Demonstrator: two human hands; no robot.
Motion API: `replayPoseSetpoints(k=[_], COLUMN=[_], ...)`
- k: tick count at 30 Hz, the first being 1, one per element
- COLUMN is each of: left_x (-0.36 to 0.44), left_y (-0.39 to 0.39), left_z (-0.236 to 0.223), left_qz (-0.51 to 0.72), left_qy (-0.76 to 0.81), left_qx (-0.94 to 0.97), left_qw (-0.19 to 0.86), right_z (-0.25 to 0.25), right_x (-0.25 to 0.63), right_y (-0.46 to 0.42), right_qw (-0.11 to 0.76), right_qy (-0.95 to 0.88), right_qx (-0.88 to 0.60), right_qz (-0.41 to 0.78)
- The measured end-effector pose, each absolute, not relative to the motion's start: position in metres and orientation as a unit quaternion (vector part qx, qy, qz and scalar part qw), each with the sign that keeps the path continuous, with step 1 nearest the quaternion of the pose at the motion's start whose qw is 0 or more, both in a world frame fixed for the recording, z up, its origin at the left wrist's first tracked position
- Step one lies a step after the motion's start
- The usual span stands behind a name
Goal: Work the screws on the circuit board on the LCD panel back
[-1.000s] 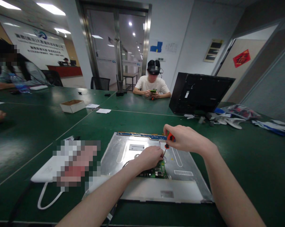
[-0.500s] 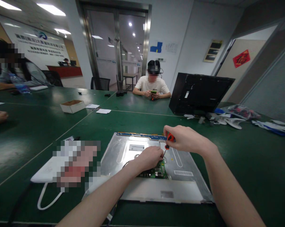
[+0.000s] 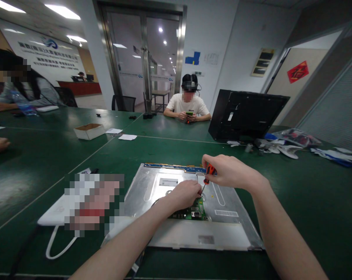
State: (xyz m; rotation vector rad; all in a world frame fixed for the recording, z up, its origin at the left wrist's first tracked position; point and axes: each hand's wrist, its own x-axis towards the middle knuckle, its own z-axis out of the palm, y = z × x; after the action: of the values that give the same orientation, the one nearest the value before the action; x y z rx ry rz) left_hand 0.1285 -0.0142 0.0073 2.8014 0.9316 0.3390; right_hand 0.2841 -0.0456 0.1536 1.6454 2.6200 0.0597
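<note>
My right hand is closed on the handle of an orange-and-black screwdriver, its shaft slanting down and left. The screwdriver's tip ends by the fingertips of my left hand, over the upper edge of a green circuit board. Those left fingers are bent and pinched together around the tip; whatever lies between them is hidden. The board sits on the metal back of a flat display panel, which lies on the green table. A narrow blue circuit strip runs along the panel's far edge.
Left of the panel lies a white device with a cable, partly pixelated. A black monitor housing stands at the back right, beside plastic parts and bags. Farther off are an open box and white papers. Other people sit around the table.
Both my hands and the screwdriver hold nearly the same position. At the far left, a seated person's head has shifted slightly.
</note>
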Motion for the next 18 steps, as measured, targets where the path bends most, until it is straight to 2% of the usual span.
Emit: replayPoseSetpoints(k=[10, 18], left_x=[0.1277, 0.1269], left_y=[-0.0144, -0.015], left_z=[0.0085, 0.0091], left_qz=[0.109, 0.107], left_qy=[0.311, 0.314], left_qx=[0.94, 0.939], left_qw=[0.091, 0.095], right_z=[0.1526, 0.1537], right_x=[0.2857, 0.2857], right_y=[-0.0436, -0.0447], right_qw=[0.032, 0.022], right_qy=[0.83, 0.847], right_qx=[0.555, 0.531], right_qz=[0.046, 0.011])
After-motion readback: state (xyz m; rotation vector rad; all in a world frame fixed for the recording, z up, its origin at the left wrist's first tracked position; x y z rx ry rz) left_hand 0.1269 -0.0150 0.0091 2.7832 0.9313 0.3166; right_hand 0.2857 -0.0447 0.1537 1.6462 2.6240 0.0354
